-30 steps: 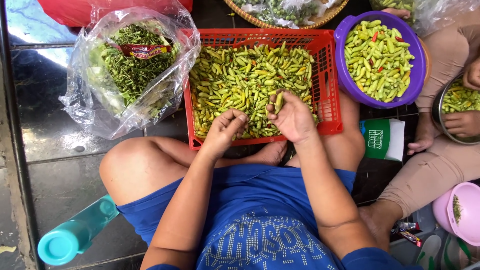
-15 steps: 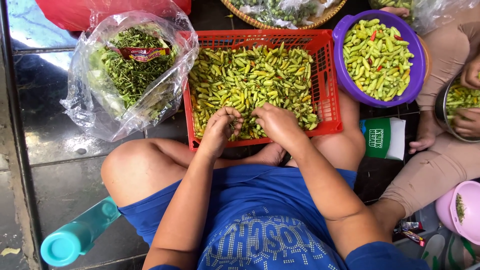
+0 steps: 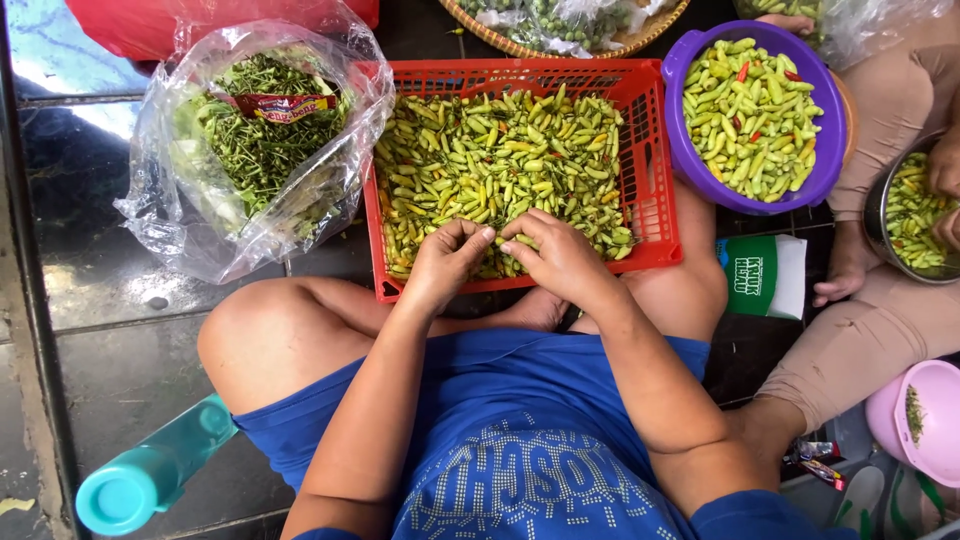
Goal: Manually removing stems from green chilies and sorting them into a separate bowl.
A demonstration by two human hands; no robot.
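Observation:
A red plastic crate (image 3: 652,130) full of small green chili peppers (image 3: 500,150) rests on my lap. My left hand (image 3: 447,262) and my right hand (image 3: 556,252) meet at the crate's near edge, fingers curled together over a green chili pinched between them. What exactly each fingertip grips is partly hidden. A clear plastic bag (image 3: 250,150) of green stems lies to the left of the crate. A purple bowl (image 3: 690,160) of chilies sits to the right.
Another person sits at the right with a metal bowl (image 3: 872,215) of chilies on the legs. A teal bottle (image 3: 150,475) lies by my left knee. A pink bowl (image 3: 925,415), a green and white packet (image 3: 765,275) and a woven basket (image 3: 640,30) are nearby.
My right hand came down from above the peppers and joined my left hand at the crate's near edge. Both hands now pinch together.

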